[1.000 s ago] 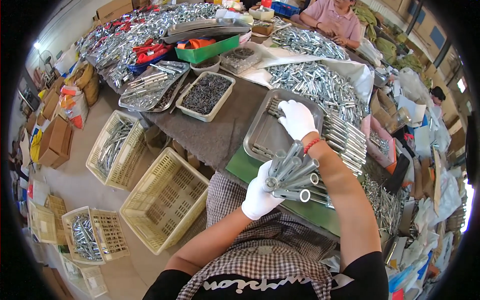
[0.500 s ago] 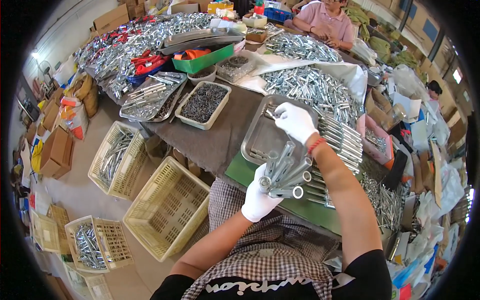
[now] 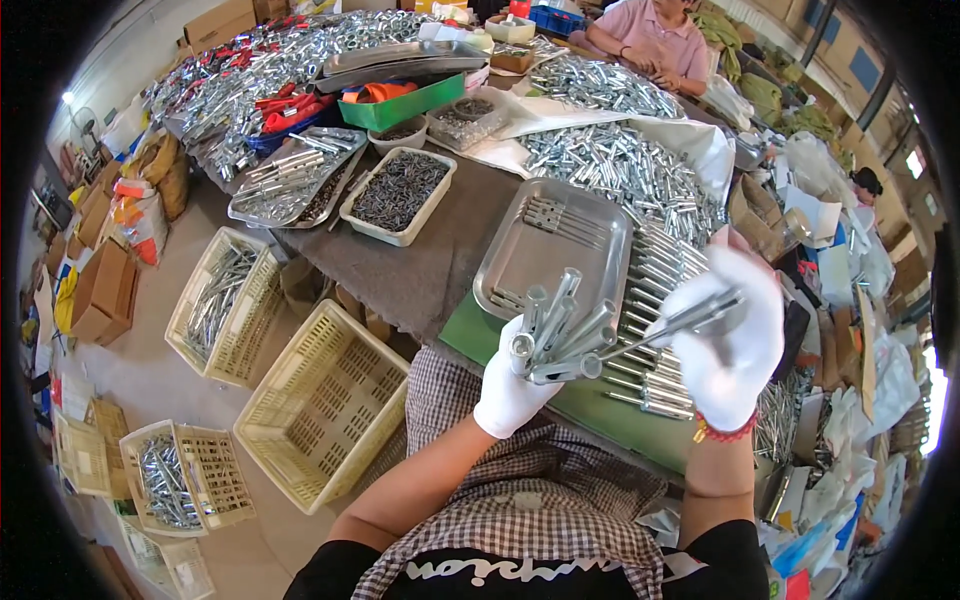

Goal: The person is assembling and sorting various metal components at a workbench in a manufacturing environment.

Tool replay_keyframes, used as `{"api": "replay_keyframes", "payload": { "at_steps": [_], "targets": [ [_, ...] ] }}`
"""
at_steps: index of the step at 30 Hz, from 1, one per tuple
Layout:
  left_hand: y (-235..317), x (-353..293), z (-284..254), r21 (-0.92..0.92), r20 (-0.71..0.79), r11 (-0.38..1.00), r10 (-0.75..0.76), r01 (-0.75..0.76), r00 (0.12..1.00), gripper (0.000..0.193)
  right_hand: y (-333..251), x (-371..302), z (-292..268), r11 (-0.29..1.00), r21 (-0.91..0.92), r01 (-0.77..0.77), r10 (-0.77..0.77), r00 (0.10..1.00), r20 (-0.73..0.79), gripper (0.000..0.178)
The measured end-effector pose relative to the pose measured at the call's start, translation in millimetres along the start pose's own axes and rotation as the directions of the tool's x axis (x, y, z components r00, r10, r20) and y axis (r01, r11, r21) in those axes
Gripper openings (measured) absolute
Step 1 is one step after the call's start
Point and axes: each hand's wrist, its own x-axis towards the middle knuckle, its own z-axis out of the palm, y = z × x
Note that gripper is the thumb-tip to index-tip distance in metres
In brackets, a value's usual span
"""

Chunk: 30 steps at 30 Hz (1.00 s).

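Note:
My white-gloved left hand (image 3: pixel 507 385) is closed around a bundle of several shiny metal tubes (image 3: pixel 562 335), their open ends pointing up and toward the right. To its right, my gloved right hand (image 3: pixel 728 350) is closed on a metal rod (image 3: pixel 700 312) with a thin shaft reaching toward the tubes; motion blurs this hand. Beyond the left hand lies a shallow steel tray (image 3: pixel 540 265), with a few slim rods (image 3: pixel 565 222) along its far side and short pieces in its near left corner. A row of metal rods with thicker ends (image 3: pixel 655 385) lies beside the tray, partly behind my right hand.
Loose metal sleeves (image 3: pixel 630 165) are heaped on white sheeting behind the tray. A tub of dark screws (image 3: pixel 400 195) stands left of it. Yellow plastic crates (image 3: pixel 325 400) stand on the floor at left. Another person (image 3: pixel 655 40) sits across the table.
My right hand has left the tray and swung right and nearer, with a rod in it. The rods it covered in the tray now show. My left hand keeps the tubes.

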Motion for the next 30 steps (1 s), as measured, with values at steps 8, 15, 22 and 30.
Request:
{"api": "replay_keyframes", "payload": {
  "at_steps": [8,15,22,30],
  "targets": [
    [-11,-3,-2,0.132,0.087,0.990,0.038,-0.049,0.995,0.070,7,-3,21,0.946,-0.312,0.086,-0.042,0.989,0.144,0.047],
    [-25,-8,-1,0.036,0.087,0.999,-0.041,0.038,0.995,0.067,7,1,22,0.879,-0.413,0.239,-0.154,0.961,0.228,0.055],
    [-21,-6,1,0.039,0.054,0.999,0.008,-0.010,0.998,0.067,4,8,18,0.932,-0.282,0.229,-0.139,0.942,0.305,0.056],
    [-20,-7,0,0.068,0.058,0.995,-0.072,0.068,0.996,0.057,4,-6,14,0.896,-0.395,0.200,-0.096,0.958,0.269,0.057]
  ]
}}
